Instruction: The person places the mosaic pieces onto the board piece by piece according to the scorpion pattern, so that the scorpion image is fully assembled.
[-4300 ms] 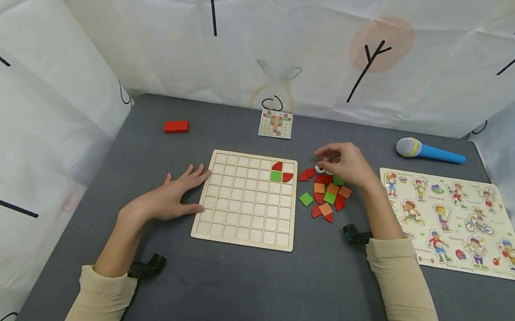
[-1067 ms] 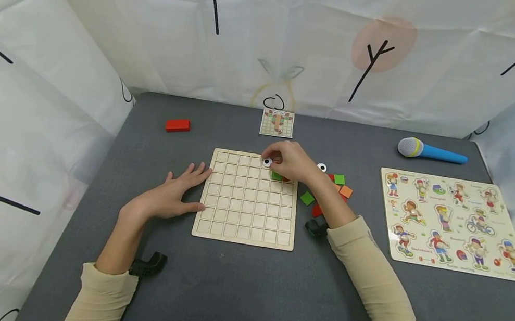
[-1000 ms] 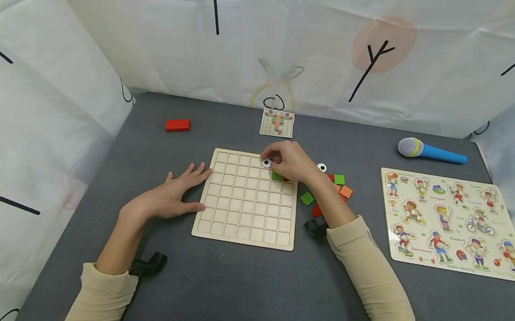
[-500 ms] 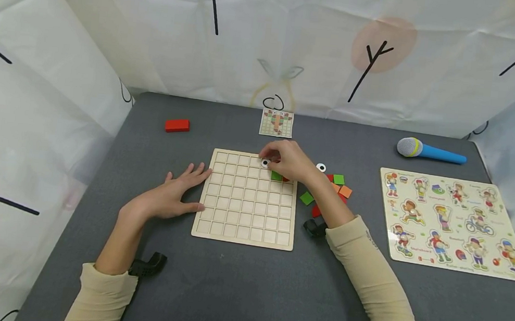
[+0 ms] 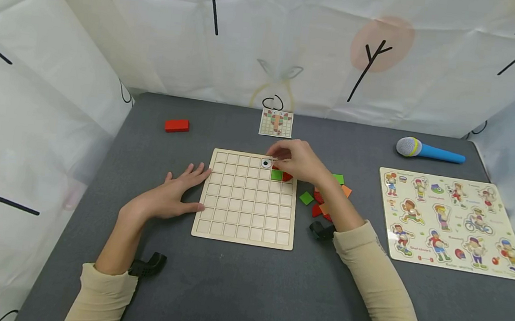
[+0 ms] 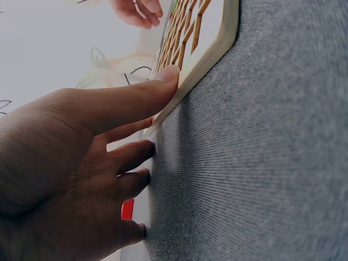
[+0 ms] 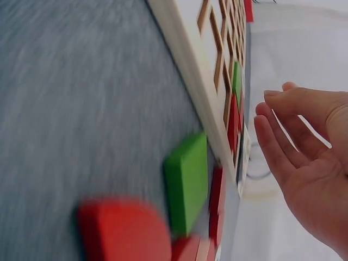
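A wooden grid board (image 5: 245, 216) lies on the grey table. My left hand (image 5: 169, 195) rests at its left edge with fingers spread; the left wrist view shows the thumb (image 6: 166, 76) touching the board's rim. In the top row sits a white eye tile (image 5: 266, 163), a black dot at its middle. Just right of it, above the board, hovers my right hand (image 5: 299, 159). The right wrist view shows nothing between its fingers (image 7: 272, 130). Beside the eye tile are a green square tile (image 5: 277, 175) and red tiles (image 5: 287, 176), partly hidden by the right hand.
Loose green, red and orange tiles (image 5: 306, 198) lie right of the board, some under my right forearm. A pattern card (image 5: 276, 124) stands behind the board. A red block (image 5: 177, 126), a toy microphone (image 5: 430, 150) and a picture puzzle board (image 5: 455, 223) lie around.
My right hand brought the eye tile from the loose pile to the board's top row. It has since let go and drawn slightly right and up. My left hand stays in place.
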`<control>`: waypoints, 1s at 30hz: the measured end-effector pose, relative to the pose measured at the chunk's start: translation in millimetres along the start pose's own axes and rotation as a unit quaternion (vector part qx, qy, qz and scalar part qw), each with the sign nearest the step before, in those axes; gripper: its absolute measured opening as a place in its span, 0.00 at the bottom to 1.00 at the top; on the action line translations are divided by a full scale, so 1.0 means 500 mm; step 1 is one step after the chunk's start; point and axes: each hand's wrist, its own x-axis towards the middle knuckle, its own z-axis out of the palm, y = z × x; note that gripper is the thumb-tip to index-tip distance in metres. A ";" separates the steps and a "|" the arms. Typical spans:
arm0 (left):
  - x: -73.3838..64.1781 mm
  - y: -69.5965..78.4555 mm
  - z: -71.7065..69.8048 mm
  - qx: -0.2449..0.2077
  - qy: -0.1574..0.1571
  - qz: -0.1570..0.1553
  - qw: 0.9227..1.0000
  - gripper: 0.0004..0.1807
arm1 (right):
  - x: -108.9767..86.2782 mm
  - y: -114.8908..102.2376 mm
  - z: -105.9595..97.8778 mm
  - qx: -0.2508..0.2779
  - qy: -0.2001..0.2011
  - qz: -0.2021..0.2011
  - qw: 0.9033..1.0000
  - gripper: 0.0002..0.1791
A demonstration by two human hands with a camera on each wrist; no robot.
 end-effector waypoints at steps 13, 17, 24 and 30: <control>-0.002 0.003 -0.002 0.000 -0.003 -0.005 1.000 0.52 | -0.089 0.059 -0.071 0.008 0.057 0.050 0.997 0.14; -0.001 0.005 -0.003 0.001 -0.002 -0.004 1.000 0.52 | -0.110 0.076 -0.082 -0.015 0.049 0.066 0.996 0.15; -0.001 0.005 -0.002 0.001 -0.001 -0.005 1.000 0.52 | -0.120 0.091 -0.084 -0.073 0.018 0.062 0.995 0.19; -0.003 0.005 -0.001 0.000 0.000 -0.002 1.000 0.52 | -0.114 0.100 -0.082 -0.100 0.002 0.053 0.994 0.20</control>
